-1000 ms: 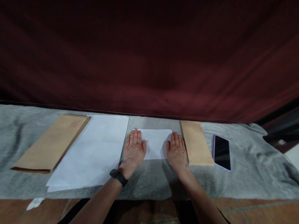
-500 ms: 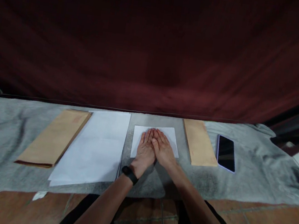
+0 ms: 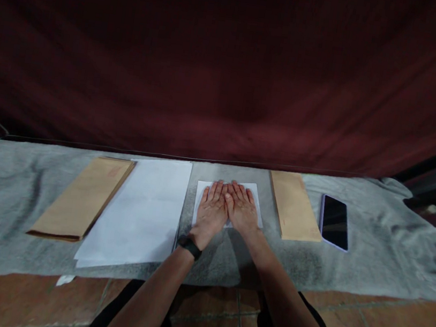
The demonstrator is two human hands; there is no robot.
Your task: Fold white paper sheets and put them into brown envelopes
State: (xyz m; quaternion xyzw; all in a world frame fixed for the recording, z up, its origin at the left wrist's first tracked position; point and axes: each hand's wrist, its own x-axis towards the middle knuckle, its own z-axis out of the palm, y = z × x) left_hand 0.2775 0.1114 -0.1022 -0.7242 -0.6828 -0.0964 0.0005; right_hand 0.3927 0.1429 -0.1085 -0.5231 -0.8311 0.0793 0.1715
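A small white sheet of paper (image 3: 257, 208), apparently folded, lies flat on the grey cloth (image 3: 215, 268). My left hand (image 3: 212, 209) presses on its left part, palm down with the fingers stretched forward. Beside it my right hand (image 3: 242, 208) lies flat on the right part, fingers spread, its thumb over the edge of my left hand. Both hands hide most of the paper. To the left is a stack of larger white paper sheets (image 3: 140, 209). A brown envelope (image 3: 295, 207) lies to the right.
A stack of brown envelopes (image 3: 81, 196) lies at the far left of the cloth. A phone with a purple edge (image 3: 335, 221) rests right of the single-looking envelope pile. A dark red curtain (image 3: 230, 78) hangs behind. A white scrap (image 3: 65, 280) lies on the tiled floor (image 3: 215, 325).
My hands have spread slightly apart over the small paper, and the right hand's fingers have fanned out to the right. The view has shifted a little; the other things lie as before.
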